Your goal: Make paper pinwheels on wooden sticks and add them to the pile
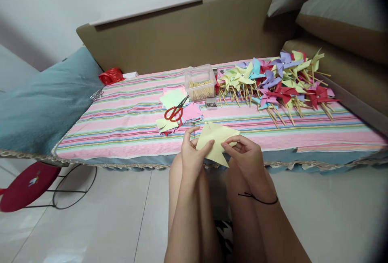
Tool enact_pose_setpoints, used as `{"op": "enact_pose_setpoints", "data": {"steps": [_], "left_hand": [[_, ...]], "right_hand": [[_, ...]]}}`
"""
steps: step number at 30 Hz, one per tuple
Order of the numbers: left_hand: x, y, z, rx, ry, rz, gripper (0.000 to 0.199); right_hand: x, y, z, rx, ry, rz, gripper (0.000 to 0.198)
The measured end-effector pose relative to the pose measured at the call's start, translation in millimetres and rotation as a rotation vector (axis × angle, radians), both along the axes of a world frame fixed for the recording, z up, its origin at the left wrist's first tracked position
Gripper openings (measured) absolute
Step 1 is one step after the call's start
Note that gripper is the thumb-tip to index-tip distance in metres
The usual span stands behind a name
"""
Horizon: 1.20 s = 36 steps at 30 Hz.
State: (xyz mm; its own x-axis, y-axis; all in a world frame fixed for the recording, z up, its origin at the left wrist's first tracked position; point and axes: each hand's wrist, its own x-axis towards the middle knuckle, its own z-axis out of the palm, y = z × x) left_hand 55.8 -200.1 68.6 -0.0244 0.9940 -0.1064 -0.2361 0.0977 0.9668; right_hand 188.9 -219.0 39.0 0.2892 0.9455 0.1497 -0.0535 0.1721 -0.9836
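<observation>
A pale yellow square of paper (pixel 212 133) with slits cut in from its edges is held between both hands above the knees. My left hand (pixel 194 147) pinches its left side between thumb and fingers, the index finger raised along the edge. At the right corner, my right hand (pixel 244 149) grips the paper between thumb and fingertips. Just beyond lie red-handled scissors (pixel 173 114), resting on stacks of coloured paper (pixel 192 112). A small clear box of metal pins (pixel 211 103) stands beside them.
Finished paper pinwheels on sticks (pixel 283 79) are heaped at the right. A clear plastic tub of wooden sticks (pixel 200 83) stands behind the papers. On the left are a red plastic bag (pixel 111 76) and a red round stool (pixel 30 185). A striped cloth (pixel 121 133) covers the seat.
</observation>
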Motion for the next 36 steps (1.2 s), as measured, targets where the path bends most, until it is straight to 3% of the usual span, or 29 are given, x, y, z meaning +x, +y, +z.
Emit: {"op": "enact_pose_setpoints", "data": {"steps": [10,15,18,27,30,33,36], "left_hand": [[-0.3,2.6,-4.1,-0.005,0.069,-0.032,0.06],[2.1,5.7,-9.1,0.003,-0.03,0.105,0.061],[6.9,5.5,-9.4,0.005,-0.087,0.131,0.062],[15.1,1.6,-4.9,-0.025,-0.115,0.094,0.065],[12.7,3.2,-5.4,-0.035,-0.126,0.121,0.057],[8.3,6.3,-8.6,-0.033,-0.143,0.162,0.043],[1.1,9.5,-12.6,-0.018,-0.129,0.11,0.035]], "right_hand": [[0.3,-0.4,-0.8,-0.015,-0.04,0.013,0.017],[-3.0,3.9,3.5,-0.088,0.208,-0.019,0.058],[-6.5,7.0,6.5,-0.131,0.296,0.035,0.072],[-12.6,7.4,8.8,-0.127,0.342,-0.056,0.074],[-8.8,6.7,8.3,-0.123,0.35,-0.058,0.075],[-1.9,6.1,9.1,-0.152,0.308,-0.021,0.076],[6.0,5.4,10.2,-0.214,0.235,0.087,0.079]]}}
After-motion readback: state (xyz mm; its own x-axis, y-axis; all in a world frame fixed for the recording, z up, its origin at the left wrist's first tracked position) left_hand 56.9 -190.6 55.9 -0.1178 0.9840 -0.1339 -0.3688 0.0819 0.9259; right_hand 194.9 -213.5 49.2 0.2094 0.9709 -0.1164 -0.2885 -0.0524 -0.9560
